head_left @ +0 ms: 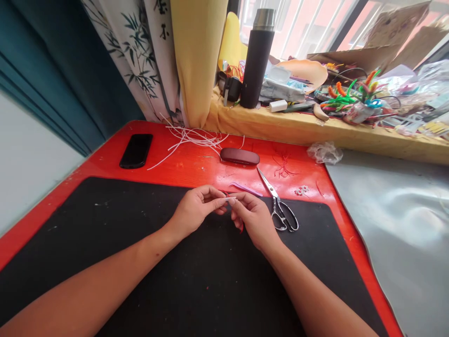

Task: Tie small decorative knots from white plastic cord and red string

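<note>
Slim, short white strip (230,198) pinched in fingertips of left hand (196,206) and right hand (254,215); red bit (241,228) below right fingers.

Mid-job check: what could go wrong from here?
The thin white strip gives the left hand and right hand little to grip, so it might slip. The scissors lie close beside the right hand; a sideways move could knock them. The small loose bits near the scissors might then scatter.
</note>
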`<state>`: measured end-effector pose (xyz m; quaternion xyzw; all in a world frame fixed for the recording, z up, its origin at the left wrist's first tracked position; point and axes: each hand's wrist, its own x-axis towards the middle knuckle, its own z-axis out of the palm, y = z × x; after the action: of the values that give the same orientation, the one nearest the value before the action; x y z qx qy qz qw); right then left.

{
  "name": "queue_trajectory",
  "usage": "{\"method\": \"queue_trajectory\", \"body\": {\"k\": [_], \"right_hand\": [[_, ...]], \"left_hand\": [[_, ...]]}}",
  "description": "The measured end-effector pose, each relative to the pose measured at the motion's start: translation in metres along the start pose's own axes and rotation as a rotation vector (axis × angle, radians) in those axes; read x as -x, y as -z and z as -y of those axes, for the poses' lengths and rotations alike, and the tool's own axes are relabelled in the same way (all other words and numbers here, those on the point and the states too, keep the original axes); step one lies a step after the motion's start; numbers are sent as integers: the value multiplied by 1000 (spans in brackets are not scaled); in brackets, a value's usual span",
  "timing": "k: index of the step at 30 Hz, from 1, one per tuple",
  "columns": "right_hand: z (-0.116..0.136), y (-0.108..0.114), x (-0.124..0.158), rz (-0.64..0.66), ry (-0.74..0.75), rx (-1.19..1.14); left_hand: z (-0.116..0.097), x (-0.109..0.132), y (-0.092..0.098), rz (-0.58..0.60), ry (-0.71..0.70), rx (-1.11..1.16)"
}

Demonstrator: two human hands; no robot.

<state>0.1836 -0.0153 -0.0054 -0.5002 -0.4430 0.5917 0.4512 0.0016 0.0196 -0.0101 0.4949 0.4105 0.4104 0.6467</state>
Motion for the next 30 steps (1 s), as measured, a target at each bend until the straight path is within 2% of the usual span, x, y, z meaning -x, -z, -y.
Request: {"method": "queue_trajectory", "body": {"k": [4,12,24,30], "right_hand": [[0,0,0,35,10,4],[2,-3,0,27,7,0],[3,-5,2,32,11,15],[4,-5,2,44,8,35]], "left_hand": [[-3,0,-1,-16,49,87],[-6,0,0,-15,185,279],[-16,-1,6,22,387,309],[-15,-1,8,49,369,305]]}}
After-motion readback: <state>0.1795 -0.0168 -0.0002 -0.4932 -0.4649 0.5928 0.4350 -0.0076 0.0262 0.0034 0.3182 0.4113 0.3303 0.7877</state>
